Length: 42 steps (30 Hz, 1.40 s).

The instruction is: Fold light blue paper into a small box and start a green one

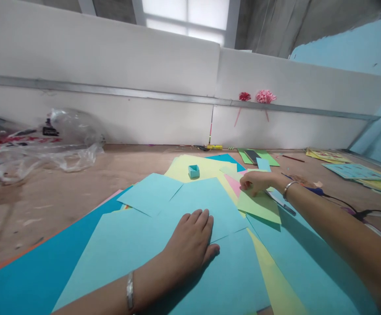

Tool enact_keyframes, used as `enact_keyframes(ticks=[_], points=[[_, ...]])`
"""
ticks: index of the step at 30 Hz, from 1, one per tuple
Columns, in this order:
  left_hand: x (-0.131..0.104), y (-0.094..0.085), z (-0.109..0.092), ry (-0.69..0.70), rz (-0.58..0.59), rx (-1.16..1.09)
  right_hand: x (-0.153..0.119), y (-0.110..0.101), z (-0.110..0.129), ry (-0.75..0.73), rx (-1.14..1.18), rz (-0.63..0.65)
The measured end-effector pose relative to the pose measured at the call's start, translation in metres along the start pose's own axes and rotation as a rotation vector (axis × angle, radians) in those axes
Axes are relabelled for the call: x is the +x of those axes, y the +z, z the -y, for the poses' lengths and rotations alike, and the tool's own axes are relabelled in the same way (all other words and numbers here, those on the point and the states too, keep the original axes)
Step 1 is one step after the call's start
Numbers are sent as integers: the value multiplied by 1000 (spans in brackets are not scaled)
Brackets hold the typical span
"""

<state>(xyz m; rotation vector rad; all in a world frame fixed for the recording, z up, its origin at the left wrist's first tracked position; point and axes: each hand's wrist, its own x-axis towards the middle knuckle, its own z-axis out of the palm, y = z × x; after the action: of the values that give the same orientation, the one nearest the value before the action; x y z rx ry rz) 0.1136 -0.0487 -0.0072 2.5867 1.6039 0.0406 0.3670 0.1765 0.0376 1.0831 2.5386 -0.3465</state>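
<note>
My left hand (192, 238) lies flat on a light blue paper sheet (125, 249), its fingers stretched out and nothing held. Further off to the right, my right hand (255, 182) is closed, its fingers curled down over a light green paper piece (259, 205) and the edge of a pink paper piece (232, 186). What its fingertips grip, if anything, is hidden. A small folded blue paper box (193, 171) sits on a pale yellow sheet (177, 168) beyond the left hand. Beside the right wrist lies a pen (289, 210).
A clear plastic bag (52, 140) lies at the far left. Printed booklets (354, 171) and a dark cable (344, 203) lie at the right. Two paper flowers (265, 96) hang on the white wall board (111, 57). A yellow glue tube (214, 147) rests at its foot.
</note>
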Motion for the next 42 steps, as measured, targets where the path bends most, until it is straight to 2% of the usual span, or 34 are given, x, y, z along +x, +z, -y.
enact_keyframes(ticks=[10,14,17,20,23,26,29,31,33,35,36,38,40,42], points=[[0,3,2,8,-45,-36,-2,3,-6,-2,18,-50],[0,0,1,10,-6,-13,-1,3,-4,-18,53,-59],[0,3,0,6,0,-2,-7,0,0,-60,107,-88],[-1,6,0,0,-55,-24,-20,-8,5,-103,219,-153],[1,4,6,-40,-165,-164,-32,-15,16,-121,371,-235],[6,-4,19,-164,-302,-389,-36,-20,35,-124,500,-312],[10,-8,32,-217,-326,-492,-35,-29,52,-110,784,-487],[11,-8,36,-157,-286,-480,-34,-38,60,-99,1086,-703],[10,-5,34,-9,-228,-455,-33,-45,67,-102,1313,-877],[10,-1,30,136,-197,-492,-30,-44,77,-95,1413,-943],[10,0,28,149,-213,-551,-27,-41,83,-78,1431,-933],[13,2,28,6,-336,-740,-21,-25,97,-28,1443,-865],[18,1,33,-276,-526,-1030,-13,-3,113,8,1442,-769],[24,-2,41,-492,-648,-1305,-5,20,125,23,1436,-697]])
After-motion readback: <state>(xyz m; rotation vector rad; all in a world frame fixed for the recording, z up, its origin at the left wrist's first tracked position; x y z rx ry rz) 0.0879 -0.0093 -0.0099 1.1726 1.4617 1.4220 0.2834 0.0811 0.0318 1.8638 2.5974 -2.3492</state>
